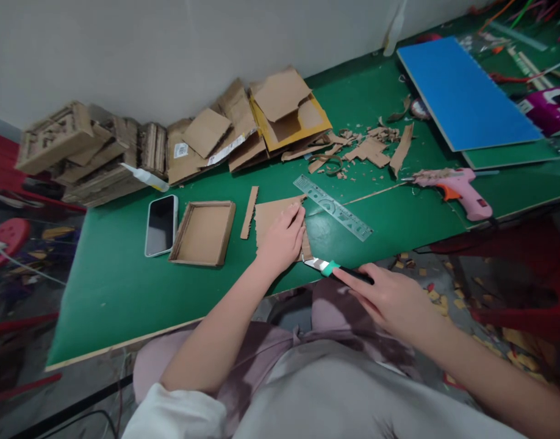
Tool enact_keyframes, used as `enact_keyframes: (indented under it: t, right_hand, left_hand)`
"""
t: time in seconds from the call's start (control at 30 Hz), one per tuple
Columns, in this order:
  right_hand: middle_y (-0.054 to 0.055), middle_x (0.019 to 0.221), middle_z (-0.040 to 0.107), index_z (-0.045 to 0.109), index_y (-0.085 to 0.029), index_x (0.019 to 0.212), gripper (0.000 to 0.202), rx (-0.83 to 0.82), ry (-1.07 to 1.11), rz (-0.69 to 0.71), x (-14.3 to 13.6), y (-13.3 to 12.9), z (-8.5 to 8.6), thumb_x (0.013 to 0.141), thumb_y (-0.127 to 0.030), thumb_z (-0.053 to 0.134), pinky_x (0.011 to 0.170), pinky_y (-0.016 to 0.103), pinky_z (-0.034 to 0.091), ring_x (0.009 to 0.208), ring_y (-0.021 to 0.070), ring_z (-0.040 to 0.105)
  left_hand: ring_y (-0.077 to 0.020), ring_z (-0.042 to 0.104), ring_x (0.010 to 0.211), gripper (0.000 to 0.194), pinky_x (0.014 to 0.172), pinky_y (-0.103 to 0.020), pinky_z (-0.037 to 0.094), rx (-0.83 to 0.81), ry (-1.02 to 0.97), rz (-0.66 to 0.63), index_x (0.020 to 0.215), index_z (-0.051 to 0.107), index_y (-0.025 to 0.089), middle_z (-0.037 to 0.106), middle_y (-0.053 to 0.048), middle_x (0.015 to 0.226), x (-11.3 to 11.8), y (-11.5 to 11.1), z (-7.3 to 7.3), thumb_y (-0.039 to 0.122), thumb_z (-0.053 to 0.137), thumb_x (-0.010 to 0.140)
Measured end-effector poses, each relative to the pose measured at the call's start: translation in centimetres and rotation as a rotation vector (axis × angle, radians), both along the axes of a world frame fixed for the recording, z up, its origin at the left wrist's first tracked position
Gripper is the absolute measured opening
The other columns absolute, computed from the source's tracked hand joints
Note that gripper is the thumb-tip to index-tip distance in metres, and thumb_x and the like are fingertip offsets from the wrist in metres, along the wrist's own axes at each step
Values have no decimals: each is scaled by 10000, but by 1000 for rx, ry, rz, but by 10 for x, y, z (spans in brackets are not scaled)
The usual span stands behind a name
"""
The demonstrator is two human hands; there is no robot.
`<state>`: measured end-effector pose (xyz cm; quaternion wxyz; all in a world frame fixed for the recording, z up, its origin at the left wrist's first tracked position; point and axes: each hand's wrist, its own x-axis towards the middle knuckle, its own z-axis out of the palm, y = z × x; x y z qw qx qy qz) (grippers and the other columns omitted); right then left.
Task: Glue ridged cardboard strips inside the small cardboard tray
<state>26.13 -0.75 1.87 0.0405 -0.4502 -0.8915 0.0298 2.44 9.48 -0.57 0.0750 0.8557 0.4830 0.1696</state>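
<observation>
My left hand (283, 236) presses down on a piece of brown cardboard (267, 213), its fingers bunched near the right edge and covering part of it. A narrow strip (306, 245) runs along that edge. My right hand (385, 296) is closed around a utility knife (353, 274) with a black and green handle, index finger stretched along it. The blade meets the cardboard's lower right corner. To the left lie a loose cardboard strip (249, 212) and a shallow cardboard tray (202, 235). A clear ruler (333, 207) rests on the right.
On the green table (124, 305) are a phone (161, 225), a glue bottle (145, 177), stacked cardboard pieces (101, 146), folded cardboard (280, 97) and scraps (371, 149). A pink glue gun (463, 186) and a blue board (467, 91) lie on the right.
</observation>
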Motion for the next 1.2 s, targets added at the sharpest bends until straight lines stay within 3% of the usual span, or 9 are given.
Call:
enact_keyframes:
  t: [0.47, 0.93, 1.2]
  right_hand:
    - [51, 905, 549, 334, -353, 1359, 494, 22, -40, 22, 3, 14, -3, 877, -279, 417, 523, 234, 341, 614, 119, 526]
    - [47, 879, 541, 279, -380, 1366, 506, 13, -134, 27, -1, 35, 4, 882, -280, 387, 494, 242, 196, 572, 119, 499]
    - [50, 879, 544, 275, -370, 1364, 491, 20, -144, 29, -2, 41, 6, 889, -281, 362, 497, 254, 132, 557, 113, 487]
  left_hand:
    - [-254, 353, 1292, 437, 1068, -452, 322, 8, 9, -4, 1300, 381, 61, 401, -189, 1367, 0, 0, 2, 261, 272, 926]
    - [-232, 338, 1305, 366, 1095, -446, 276, -109, -72, 51, 1231, 403, 85, 388, -176, 1384, -1, -2, 2, 235, 311, 910]
    - [-243, 340, 1303, 290, 1074, -437, 320, -77, -77, 32, 1136, 451, 99, 410, -179, 1365, -1, -2, 5, 228, 346, 898]
